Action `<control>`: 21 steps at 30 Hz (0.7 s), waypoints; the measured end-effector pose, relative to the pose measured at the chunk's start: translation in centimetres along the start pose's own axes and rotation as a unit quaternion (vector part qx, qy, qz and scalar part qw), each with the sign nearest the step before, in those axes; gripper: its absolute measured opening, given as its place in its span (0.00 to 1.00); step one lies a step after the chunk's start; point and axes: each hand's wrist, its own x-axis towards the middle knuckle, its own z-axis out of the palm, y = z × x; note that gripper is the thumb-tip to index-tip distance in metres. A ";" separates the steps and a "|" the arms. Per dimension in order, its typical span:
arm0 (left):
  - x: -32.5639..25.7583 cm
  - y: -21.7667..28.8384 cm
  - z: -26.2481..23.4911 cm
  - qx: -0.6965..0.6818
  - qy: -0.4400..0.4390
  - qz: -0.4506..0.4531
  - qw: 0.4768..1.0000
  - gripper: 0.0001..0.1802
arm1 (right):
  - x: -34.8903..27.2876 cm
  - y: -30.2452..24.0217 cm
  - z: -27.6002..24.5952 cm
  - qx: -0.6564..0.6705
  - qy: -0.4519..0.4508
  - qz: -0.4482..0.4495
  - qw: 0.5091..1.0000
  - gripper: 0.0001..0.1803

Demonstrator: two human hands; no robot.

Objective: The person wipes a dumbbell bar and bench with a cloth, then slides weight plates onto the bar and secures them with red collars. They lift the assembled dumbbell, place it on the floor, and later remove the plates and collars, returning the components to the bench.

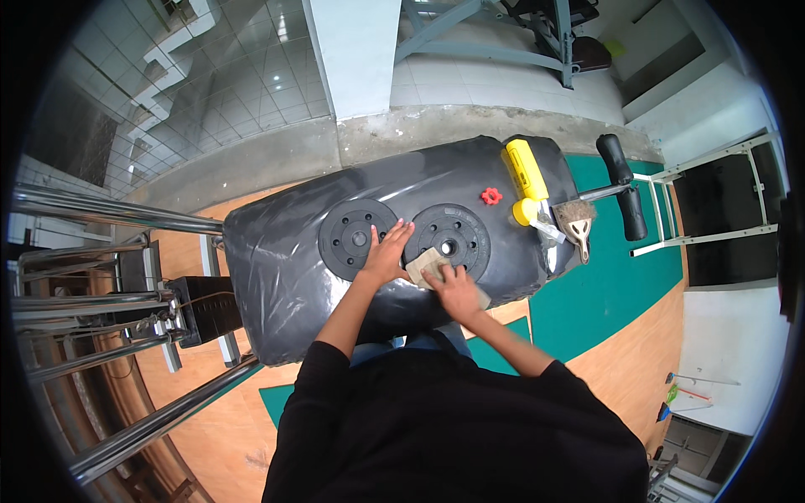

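Mid-wipe, I judge: my right hand (pixel 455 289) presses a tan cloth (pixel 426 267) flat on the right weight plate (pixel 453 239), frame centre. Left hand (pixel 387 251), fingers spread, steadies the left plate (pixel 356 239). Next, prob.: wipe across the plate w/ even pressure.

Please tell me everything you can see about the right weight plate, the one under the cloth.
The right plate is a round black disc, matte, with a raised rim, a small centre hole and a ring of smaller holes around it. It lies flat on the bench, which is wrapped in shiny black plastic, close beside the left plate; whether the two touch is unclear. A beige cloth covers its lower left edge, pressed down by the right hand. The left hand rests flat between the plates.
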 end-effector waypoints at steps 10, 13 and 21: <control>0.1 -0.9 0.3 -0.086 0.005 0.014 0.996 0.66 | 8.7 2.9 1.0 -0.024 0.070 0.162 0.984 0.22; 0.2 -1.8 1.3 -0.144 0.032 0.014 0.989 0.72 | 4.4 -2.3 0.8 0.006 0.027 0.050 0.998 0.21; 0.1 -1.5 0.8 -0.164 0.037 0.034 0.985 0.81 | 10.0 6.2 -0.9 -0.062 0.062 0.135 0.987 0.23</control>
